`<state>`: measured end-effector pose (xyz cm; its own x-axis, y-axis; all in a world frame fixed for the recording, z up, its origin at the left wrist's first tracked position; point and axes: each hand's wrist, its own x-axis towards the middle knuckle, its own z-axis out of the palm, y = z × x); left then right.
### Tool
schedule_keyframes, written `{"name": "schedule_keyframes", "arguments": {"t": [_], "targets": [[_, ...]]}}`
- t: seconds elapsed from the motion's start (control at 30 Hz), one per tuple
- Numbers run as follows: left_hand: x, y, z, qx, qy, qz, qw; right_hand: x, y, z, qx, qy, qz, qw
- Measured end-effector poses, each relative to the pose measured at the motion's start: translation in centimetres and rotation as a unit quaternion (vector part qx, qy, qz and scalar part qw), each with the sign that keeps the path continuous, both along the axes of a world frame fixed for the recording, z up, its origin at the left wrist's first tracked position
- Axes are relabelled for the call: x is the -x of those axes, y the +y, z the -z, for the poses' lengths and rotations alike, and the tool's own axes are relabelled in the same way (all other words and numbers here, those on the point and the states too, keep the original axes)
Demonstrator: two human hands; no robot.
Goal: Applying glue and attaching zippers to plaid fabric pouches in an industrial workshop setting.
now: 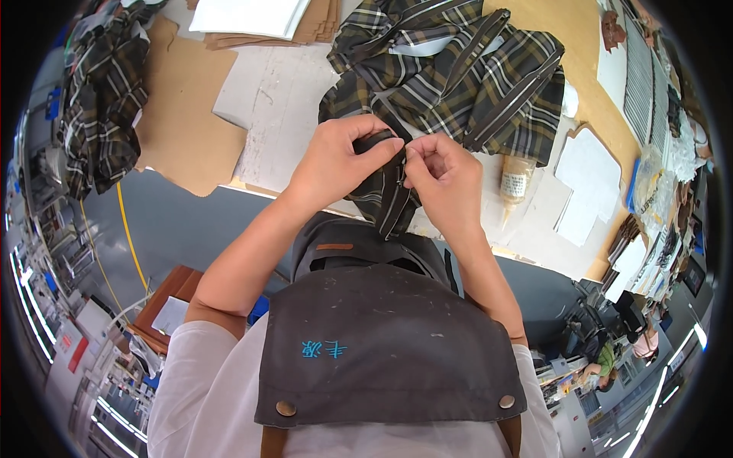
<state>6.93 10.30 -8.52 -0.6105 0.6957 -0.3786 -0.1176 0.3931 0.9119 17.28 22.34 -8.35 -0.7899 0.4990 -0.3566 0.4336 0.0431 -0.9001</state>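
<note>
Near the front edge of the worktable (pixel 282 84), my left hand (pixel 336 160) pinches the dark edge of a plaid fabric piece with a zipper (pixel 393 195) between thumb and fingers. Close beside it, my right hand (pixel 445 172) has its thumb and forefinger pressed together on the same dark strip, other fingers curled. The zipper strip hangs down between both hands towards my apron (pixel 389 343). Just beyond them lies a heap of olive, black and white plaid pieces (pixel 435 84), some with zippers. A squeeze bottle (pixel 516 182) with a pale nozzle lies right of my right hand.
More plaid fabric (pixel 107 99) hangs over the far left by a brown cardboard sheet (pixel 187 114). White paper (pixel 248 15) tops brown sheets at the back. Pale cut-out sheets (pixel 588 179) and a plastic bag (pixel 653 179) lie right. A brown chair (pixel 164 305) stands lower left.
</note>
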Motion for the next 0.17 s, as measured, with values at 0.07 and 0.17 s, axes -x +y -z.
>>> {"name": "schedule_keyframes", "arguments": {"t": [0.07,0.17], "targets": [[0.2,-0.2,0.0,0.006,-0.017,0.012,1.0,-0.2,-0.3,0.1,0.042,0.012,0.02,0.999],[0.2,-0.7,1.1,-0.027,-0.125,-0.054,0.99,-0.3,-0.5,0.3,0.118,0.044,0.062,0.99]]}}
